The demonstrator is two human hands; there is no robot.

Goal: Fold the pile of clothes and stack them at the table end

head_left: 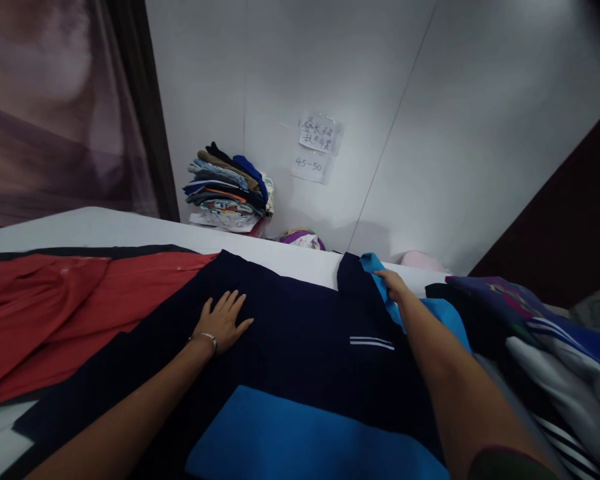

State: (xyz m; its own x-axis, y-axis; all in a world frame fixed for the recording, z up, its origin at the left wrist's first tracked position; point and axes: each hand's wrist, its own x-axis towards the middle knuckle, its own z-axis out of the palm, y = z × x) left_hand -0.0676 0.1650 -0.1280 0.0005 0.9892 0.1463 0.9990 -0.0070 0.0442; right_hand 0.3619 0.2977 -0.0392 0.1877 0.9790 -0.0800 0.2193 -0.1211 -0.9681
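Note:
A dark navy garment [290, 327] with bright blue panels lies spread on the white table [105, 223]. Two white stripes cross its right part, and a wide blue panel shows along the near side. My left hand [223, 322] rests flat on the navy cloth with fingers spread; a silver bangle circles the wrist. At the far right corner, my right hand [391, 285] grips the blue edge of the same garment, fingers closed on the cloth. My right forearm hides part of the garment's right side.
A red garment [80, 293] lies at left, partly under the navy one. Several clothes are heaped [535, 347] at right. Behind the table stands a folded clothes stack [230, 187] by the white wall [290, 53], which bears handwritten paper signs [317, 143]. A curtain [55, 100] hangs at left.

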